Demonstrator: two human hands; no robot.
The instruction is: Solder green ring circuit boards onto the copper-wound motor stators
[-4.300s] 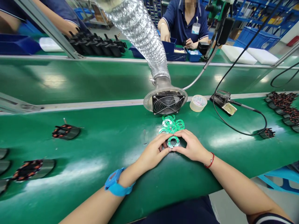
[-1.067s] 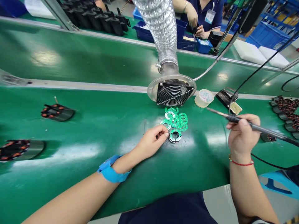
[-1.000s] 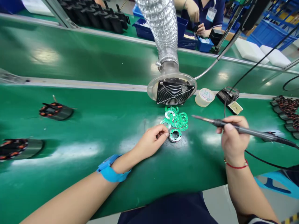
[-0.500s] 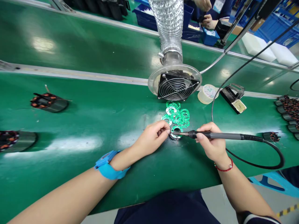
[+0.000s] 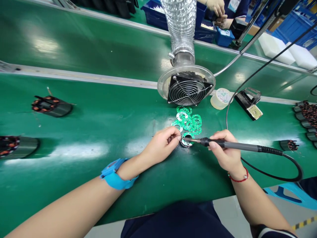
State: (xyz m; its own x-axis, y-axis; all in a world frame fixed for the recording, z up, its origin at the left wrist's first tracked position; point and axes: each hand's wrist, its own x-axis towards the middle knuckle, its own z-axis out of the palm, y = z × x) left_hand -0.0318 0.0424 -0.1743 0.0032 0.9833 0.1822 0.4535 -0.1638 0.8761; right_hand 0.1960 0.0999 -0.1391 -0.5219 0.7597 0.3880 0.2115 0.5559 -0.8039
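Observation:
My right hand (image 5: pixel 225 147) is closed around the grip of a soldering iron (image 5: pixel 244 145), whose tip points left over a ring-shaped green circuit board (image 5: pixel 188 135). At the left rim of that board, my left hand (image 5: pixel 165 145) pinches with thumb and forefinger. What lies between those fingertips is too small to make out. Just behind the board, several more green ring-shaped circuit boards (image 5: pixel 186 123) lie in a loose pile. The exact contact point of the tip is too small to tell.
A fume extractor fan (image 5: pixel 188 91) hangs behind the pile. Right of it stand a round tub (image 5: pixel 221 99) and a soldering iron stand (image 5: pixel 248 103). Wound motor stators (image 5: pixel 53 106) are at left, others (image 5: pixel 308 117) at far right. The iron's cable (image 5: pixel 297 167) loops on the right. A co-worker's hands (image 5: pixel 220 15) show beyond.
The camera view has shifted slightly. Both hands keep nearly the same pose, and the soldering iron tip stays over the ring-shaped board. The co-worker's hands have come closer together.

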